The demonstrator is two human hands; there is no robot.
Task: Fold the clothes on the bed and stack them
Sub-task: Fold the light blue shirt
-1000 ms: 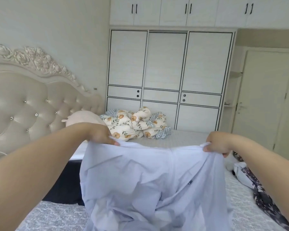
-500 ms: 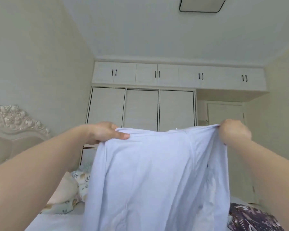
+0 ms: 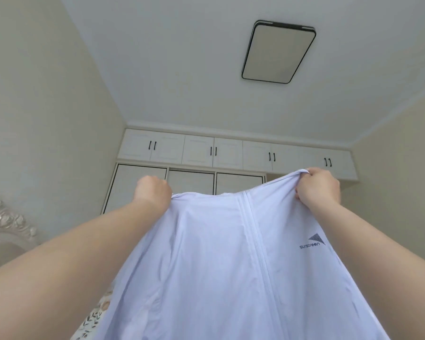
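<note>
Aloft, jacket: pale lilac zip-up jacket (image 3: 231,266), printed "sunscreen" at right, hangs spread between my raised hands.
Left hand: my left hand (image 3: 152,192) grips its upper left edge, fingers curled.
Right hand: my right hand (image 3: 317,187) pinches bunched fabric, upper right.
Beyond: white wardrobe (image 3: 206,153), far; ceiling lamp (image 3: 279,51) overhead; carved headboard (image 3: 3,222), left.

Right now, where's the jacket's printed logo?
In the head view the logo sits on the right side of the jacket, right of the zipper and below the right hand.
</note>
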